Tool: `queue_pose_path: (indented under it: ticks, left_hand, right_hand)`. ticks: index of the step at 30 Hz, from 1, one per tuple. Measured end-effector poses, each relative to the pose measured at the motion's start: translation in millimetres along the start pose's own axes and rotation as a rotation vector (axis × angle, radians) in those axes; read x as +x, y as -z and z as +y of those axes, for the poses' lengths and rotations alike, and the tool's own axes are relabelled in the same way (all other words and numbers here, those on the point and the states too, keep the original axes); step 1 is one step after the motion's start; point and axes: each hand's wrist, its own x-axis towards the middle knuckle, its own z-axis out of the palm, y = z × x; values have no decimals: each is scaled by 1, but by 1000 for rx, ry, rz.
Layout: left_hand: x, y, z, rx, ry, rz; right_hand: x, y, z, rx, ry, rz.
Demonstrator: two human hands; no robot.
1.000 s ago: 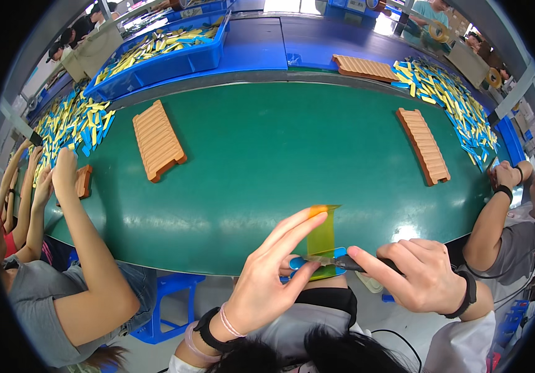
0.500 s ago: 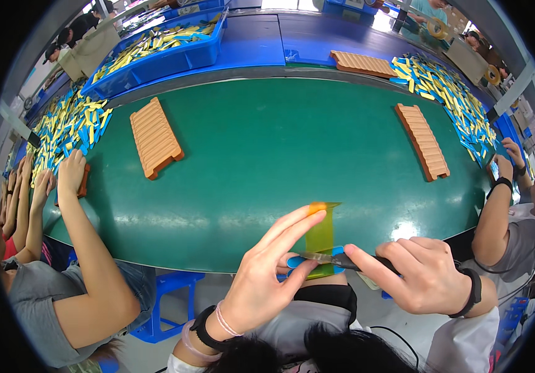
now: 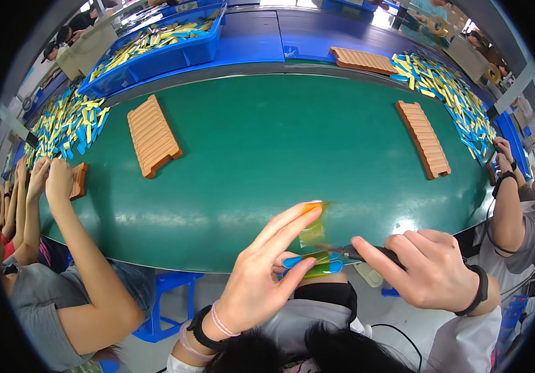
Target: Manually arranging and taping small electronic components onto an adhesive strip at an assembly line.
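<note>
My left hand (image 3: 256, 264) is closed at the front edge of the green table. Its thumb and lower fingers pinch small blue pieces (image 3: 331, 268) with yellow-green film over them. A translucent yellow strip of tape (image 3: 312, 235) hangs from its raised fingertips, blurred at the lower end. My right hand (image 3: 426, 270) grips a black-handled knife (image 3: 349, 252), index finger stretched along the handle. The blade points left, between the tape strip and the blue pieces. Whether it touches either I cannot tell.
On the green table (image 3: 267, 137) lie two ribbed orange-brown blocks (image 3: 153, 135) (image 3: 423, 140); a third block (image 3: 362, 60) rests at the back. Blue and yellow pieces are heaped left (image 3: 71, 121) and right (image 3: 445, 93). A blue bin (image 3: 155, 65) stands behind. Co-workers sit on both sides.
The knife has moved slightly right, off the blue pieces. The tape, earlier continuous down to them, now shows a gap above them. The left co-worker's hands have moved closer together.
</note>
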Motion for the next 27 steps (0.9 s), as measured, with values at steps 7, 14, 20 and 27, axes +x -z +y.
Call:
queue_pose_path:
  ticks: [7, 14, 20, 27]
  left_hand:
    - [-1, 5, 6, -162, -9, 40]
    - [2, 1, 8, -131, -55, 54]
    - [2, -11, 14, -249, 60, 56]
    - [-5, 45, 1, -225, -2, 497]
  right_hand:
    - [-2, -36, 38, 11, -322, 132]
    - [3, -64, 42, 87, -371, 106]
    - [3, -34, -23, 1334, -526, -66]
    - [-50, -58, -44, 998, -249, 167]
